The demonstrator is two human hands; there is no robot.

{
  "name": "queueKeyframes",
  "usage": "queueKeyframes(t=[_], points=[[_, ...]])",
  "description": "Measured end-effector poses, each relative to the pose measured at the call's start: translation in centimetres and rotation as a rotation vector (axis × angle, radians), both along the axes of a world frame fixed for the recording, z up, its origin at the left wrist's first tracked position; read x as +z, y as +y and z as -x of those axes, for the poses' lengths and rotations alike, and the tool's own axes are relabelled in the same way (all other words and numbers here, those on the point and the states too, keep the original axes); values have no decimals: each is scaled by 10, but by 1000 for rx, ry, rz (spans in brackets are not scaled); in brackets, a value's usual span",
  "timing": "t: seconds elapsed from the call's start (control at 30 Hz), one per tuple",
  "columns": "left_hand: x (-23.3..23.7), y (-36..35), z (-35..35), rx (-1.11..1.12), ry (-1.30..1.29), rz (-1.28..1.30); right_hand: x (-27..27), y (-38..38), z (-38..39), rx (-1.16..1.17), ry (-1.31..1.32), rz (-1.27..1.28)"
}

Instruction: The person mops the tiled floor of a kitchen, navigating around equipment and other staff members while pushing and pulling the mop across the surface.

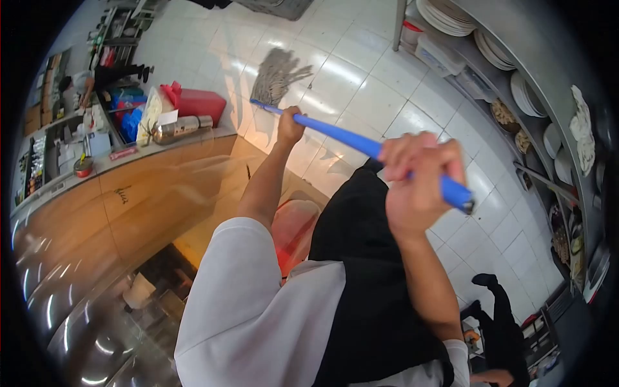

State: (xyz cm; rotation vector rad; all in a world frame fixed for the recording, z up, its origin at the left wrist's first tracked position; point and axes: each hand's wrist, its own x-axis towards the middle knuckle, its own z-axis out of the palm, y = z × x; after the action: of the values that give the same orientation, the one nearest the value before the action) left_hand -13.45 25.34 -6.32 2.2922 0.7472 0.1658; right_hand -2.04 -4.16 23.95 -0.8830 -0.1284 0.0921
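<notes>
A blue-handled mop [338, 134] runs diagonally across the middle of the view. Its grey string head [278, 77] lies spread on the white tiled floor [361, 64]. Lower on the handle, my left hand [291, 126] is closed around the shaft, not far from the mop head. My right hand [419, 184], slightly blurred, wraps the handle close to its top end, which sticks out past the fist toward the camera.
Left of me runs a wooden-fronted counter [148, 174] with a metal flask [184, 128] and a red bin [196, 103] beside it. Metal shelving [516, 39] with stacked plates [445, 18] stands right. One person [503, 322] is at lower right, another [84, 84] at far left.
</notes>
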Motion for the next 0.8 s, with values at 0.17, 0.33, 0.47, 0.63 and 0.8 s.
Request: queueKeyframes(t=[0.17, 0.33, 0.47, 0.63, 0.8], points=[[-19, 13, 109, -12, 219, -101, -36, -20, 44, 306, 33, 29], [-4, -35, 120, -305, 551, -170, -55, -111, 46, 710, -126, 142], [-7, -162, 59, -422, 540, -106, -45, -241, 13, 544, -106, 95], [-7, -388, -50, -963, 215, 172, 20, -475, -11, 284, -208, 83], [51, -663, -92, -1261, -127, 353, 164, -680, 93, -284, -473, 534]])
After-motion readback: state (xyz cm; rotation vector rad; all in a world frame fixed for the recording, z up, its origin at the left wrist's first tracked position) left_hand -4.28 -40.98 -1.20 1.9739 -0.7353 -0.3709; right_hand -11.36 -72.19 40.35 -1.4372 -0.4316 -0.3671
